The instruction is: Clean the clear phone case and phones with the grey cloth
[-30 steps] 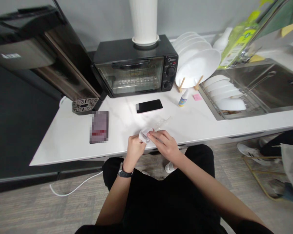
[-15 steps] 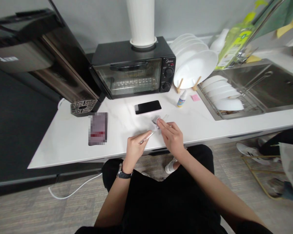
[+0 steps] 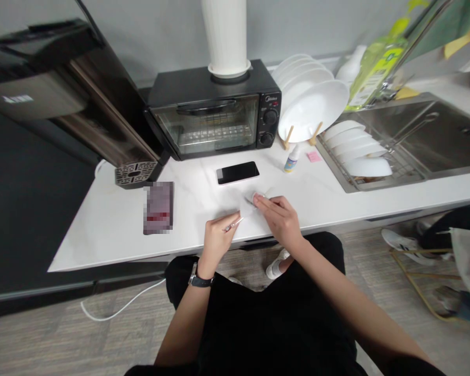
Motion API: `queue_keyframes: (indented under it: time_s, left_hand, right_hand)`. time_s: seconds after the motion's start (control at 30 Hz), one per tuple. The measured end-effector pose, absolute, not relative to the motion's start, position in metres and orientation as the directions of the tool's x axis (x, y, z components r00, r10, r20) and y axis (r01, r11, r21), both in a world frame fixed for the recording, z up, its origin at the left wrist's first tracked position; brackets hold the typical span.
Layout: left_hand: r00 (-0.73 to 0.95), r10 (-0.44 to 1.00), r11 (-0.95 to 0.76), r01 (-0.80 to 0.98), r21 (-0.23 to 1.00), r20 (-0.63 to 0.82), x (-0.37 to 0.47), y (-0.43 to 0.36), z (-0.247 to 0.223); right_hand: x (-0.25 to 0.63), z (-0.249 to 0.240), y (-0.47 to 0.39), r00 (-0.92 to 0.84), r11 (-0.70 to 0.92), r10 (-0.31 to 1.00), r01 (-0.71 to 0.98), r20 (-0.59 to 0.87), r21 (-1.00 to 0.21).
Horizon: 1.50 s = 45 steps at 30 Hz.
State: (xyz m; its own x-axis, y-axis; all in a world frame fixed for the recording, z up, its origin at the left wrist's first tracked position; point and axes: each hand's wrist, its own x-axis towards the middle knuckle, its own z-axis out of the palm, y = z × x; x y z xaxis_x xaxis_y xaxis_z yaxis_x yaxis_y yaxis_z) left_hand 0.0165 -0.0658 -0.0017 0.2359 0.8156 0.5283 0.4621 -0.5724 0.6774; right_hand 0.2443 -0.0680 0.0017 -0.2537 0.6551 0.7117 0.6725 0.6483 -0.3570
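My left hand (image 3: 219, 236), with a watch on its wrist, is closed on a slim, pale pen-like stick (image 3: 235, 224) just above the counter's front. To its right, my right hand (image 3: 284, 222) pinches a small whitish piece (image 3: 255, 197) between the fingertips. Its exact kind is too small and blurred to tell, and the fingers cover part of it. A gap lies between the two hands. Beyond them a black-screened phone (image 3: 238, 173) rests flat on the counter. A small white dropper-like bottle (image 3: 292, 159) with a coloured label stands to the right of the phone.
On the white counter (image 3: 113, 230), a dark pouch-like item (image 3: 159, 209), partly pixelated, lies left. Behind stand a black toaster oven (image 3: 215, 125) and a dark drinks machine (image 3: 113, 115). White plates (image 3: 313, 109) on a rack, a pink note (image 3: 314, 156) and a sink (image 3: 454, 136) are right.
My right hand has shifted slightly right and toward me with the whitish piece, widening the gap from the stick's tip. My left hand has barely moved and still grips the stick.
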Motion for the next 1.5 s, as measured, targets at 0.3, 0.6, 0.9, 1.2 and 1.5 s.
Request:
queue_keyframes:
  time_s: [0.3,0.6,0.9,1.2,1.5]
  left_hand:
    - [0.203,0.829,-0.552,0.454,0.700,0.522,0.017,-0.065,-0.005]
    - [0.346,0.808,-0.587,0.531,0.611,0.476,0.013,-0.064,0.002]
    - [0.233,0.828,-0.555,0.471,0.686,0.510,0.018,-0.065,0.000]
    - [0.215,0.846,-0.531,0.422,0.735,0.488,0.019,-0.065,-0.003]
    - [0.315,0.814,-0.581,0.475,0.661,0.489,0.011,-0.065,0.001]
  right_hand:
    - [0.223,0.006,-0.074,-0.081,0.561,0.691,0.687,0.718,-0.462]
    - [0.179,0.000,-0.105,-0.298,0.746,0.624,0.505,0.723,-0.435]
    - [0.242,0.002,-0.067,-0.245,0.642,0.676,0.659,0.695,-0.392]
    - [0.248,0.003,-0.058,-0.123,0.556,0.667,0.738,0.735,-0.382]
    - [0.190,0.002,-0.102,-0.345,0.745,0.619,0.544,0.706,-0.387]
